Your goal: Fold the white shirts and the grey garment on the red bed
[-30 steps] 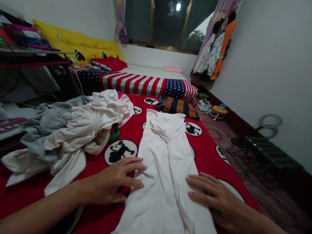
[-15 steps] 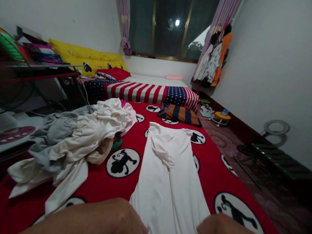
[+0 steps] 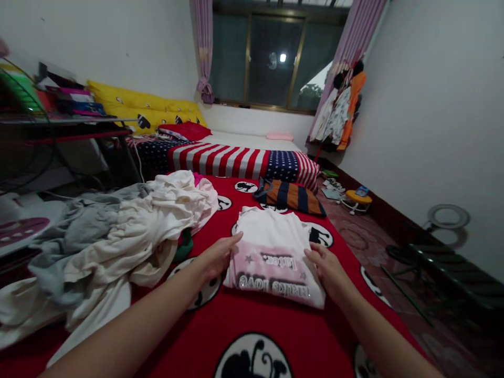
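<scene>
A white T-shirt [image 3: 271,236] lies folded across on the red blanket, its pink printed panel with silvery lettering facing up, upside down to me. My left hand [image 3: 220,254] rests at the shirt's left edge, fingers stretched out and touching the fabric. At the opposite edge is my right hand [image 3: 325,262], its fingers apart and their tips on the cloth. Behind the shirt sits a folded brown-and-navy striped garment [image 3: 291,195]. A loose heap of cream and grey clothes [image 3: 145,226] spreads out to the left of my left hand.
The red blanket [image 3: 189,336] has round monkey prints. Beyond it stands a bed with a stars-and-stripes cover [image 3: 224,160]. A cluttered desk [image 3: 79,119] is at left. On the right floor are a yellow stool [image 3: 359,197], a dark slatted bench [image 3: 457,268] and a ring light [image 3: 449,216].
The shirt's near half has been folded away from me over the rest, bringing the pink print into view. Both hands have moved forward to the shirt's sides.
</scene>
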Demonstrator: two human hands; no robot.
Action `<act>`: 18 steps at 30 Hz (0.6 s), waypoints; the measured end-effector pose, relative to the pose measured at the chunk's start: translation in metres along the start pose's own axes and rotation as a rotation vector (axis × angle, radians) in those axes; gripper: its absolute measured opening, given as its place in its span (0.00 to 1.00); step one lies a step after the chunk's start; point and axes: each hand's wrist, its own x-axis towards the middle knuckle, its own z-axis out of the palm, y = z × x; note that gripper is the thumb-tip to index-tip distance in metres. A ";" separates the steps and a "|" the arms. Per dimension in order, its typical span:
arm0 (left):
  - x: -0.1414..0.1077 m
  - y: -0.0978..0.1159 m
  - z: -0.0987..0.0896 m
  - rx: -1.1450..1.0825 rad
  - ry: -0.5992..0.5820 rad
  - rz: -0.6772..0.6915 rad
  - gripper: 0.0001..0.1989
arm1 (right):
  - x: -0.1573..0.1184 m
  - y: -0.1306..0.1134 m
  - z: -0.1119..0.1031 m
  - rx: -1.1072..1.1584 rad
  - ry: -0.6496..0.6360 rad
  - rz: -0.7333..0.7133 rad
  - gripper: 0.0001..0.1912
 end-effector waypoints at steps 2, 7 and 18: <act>-0.012 -0.006 -0.003 -0.066 -0.050 -0.005 0.19 | -0.011 0.004 -0.002 0.019 -0.022 0.022 0.33; -0.035 -0.003 -0.004 -0.076 -0.176 -0.003 0.24 | -0.039 -0.003 0.002 0.023 -0.069 -0.031 0.42; -0.042 -0.005 -0.031 0.392 -0.087 -0.075 0.24 | -0.047 -0.022 -0.022 -0.784 0.105 -0.476 0.17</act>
